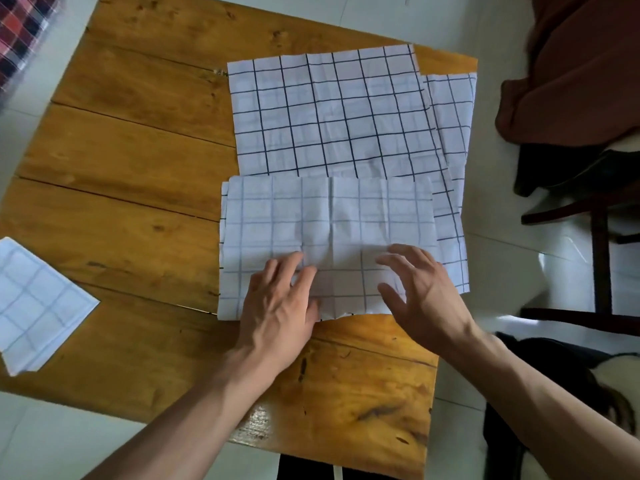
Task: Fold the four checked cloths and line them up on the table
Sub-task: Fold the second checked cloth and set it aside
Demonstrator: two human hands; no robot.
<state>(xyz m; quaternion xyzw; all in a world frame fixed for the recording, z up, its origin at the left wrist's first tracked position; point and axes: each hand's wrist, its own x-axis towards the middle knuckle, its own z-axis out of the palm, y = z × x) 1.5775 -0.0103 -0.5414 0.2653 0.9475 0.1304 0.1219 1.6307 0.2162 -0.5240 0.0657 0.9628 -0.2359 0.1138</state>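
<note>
- A wooden plank counter (pixel 131 140) stands on a pale tiled floor (pixel 502 258); a dark chair (pixel 595 209) draped with brown fabric (pixel 581 64) stands at 3 o'clock.
- A half-folded checked cloth (pixel 325 216) lies at the centre, its near flap turned up over itself, pale side showing.
- Another spread cloth (pixel 450 133) lies beneath it, peeking out toward 2 o'clock.
- A folded cloth (pixel 38 306) lies at 9 o'clock, well apart, overhanging the counter edge.
- The left hand (pixel 280 306) lies flat on the flap, fingers straight.
- The right hand (pixel 422 289), fingers spread and relaxed, is just beside it over the flap; whether it touches, I cannot tell.
- A red plaid fabric (pixel 24 32) shows at 10 o'clock.
</note>
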